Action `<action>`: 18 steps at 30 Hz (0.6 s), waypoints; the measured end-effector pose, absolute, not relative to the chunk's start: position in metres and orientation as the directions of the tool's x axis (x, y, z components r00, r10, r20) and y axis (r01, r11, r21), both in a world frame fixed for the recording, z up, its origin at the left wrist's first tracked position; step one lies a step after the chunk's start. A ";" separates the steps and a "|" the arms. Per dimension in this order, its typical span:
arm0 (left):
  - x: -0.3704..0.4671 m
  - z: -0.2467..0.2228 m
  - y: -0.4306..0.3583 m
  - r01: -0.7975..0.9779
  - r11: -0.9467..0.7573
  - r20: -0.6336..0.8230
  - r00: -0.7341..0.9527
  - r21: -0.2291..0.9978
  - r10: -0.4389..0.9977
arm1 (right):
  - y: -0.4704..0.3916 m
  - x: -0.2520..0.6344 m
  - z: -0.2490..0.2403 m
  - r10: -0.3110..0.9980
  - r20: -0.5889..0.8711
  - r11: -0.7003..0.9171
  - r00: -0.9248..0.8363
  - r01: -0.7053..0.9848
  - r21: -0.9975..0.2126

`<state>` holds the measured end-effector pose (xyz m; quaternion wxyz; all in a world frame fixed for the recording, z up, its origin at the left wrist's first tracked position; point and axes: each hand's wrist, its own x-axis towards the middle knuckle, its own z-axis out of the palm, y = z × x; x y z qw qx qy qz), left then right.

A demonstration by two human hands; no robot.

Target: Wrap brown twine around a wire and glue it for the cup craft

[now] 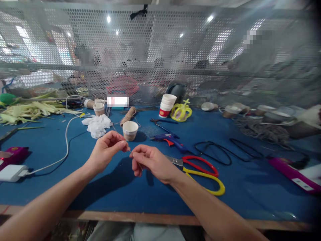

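Observation:
A thin strand of twine (pixel 129 149) runs between the fingertips of both hands, above the blue tabletop. My left hand (pixel 108 149) pinches one part of it between thumb and forefinger. Close beside it, my right hand (pixel 147 160) is closed on the strand, and a short end shows below its fingers. Just behind the hands stands a paper cup (pixel 130 131) with a brown wrapping around its lower part. A roll of brown twine (pixel 128 115) lies behind that cup. Scissors (pixel 200 170) with red and yellow handles lie by my right wrist, their blades partly hidden.
A blue glue gun (pixel 170 139) and pliers (pixel 160 123) lie right of the cup. Stacked paper cups (pixel 167 105) stand behind, beside a yellow crown-shaped piece (pixel 181 111). Crumpled white plastic (pixel 97 125), a white cable (pixel 66 140) and pale husks (pixel 32 108) are at left. Purple power strips (pixel 293 174) flank the table.

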<state>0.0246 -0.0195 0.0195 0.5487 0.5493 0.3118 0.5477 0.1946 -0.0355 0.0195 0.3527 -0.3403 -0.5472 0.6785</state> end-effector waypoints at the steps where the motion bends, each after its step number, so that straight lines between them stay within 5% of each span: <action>1: 0.025 0.019 -0.020 -0.250 -0.198 0.254 0.217 0.948 0.942 | -0.036 0.194 0.020 0.861 -0.063 -0.119 -0.504 -0.080 -0.990; 18: 0.025 0.021 -0.021 -0.270 -0.102 0.178 0.271 0.957 0.946 | -0.042 0.193 0.021 0.872 -0.007 0.018 -0.489 0.047 -0.999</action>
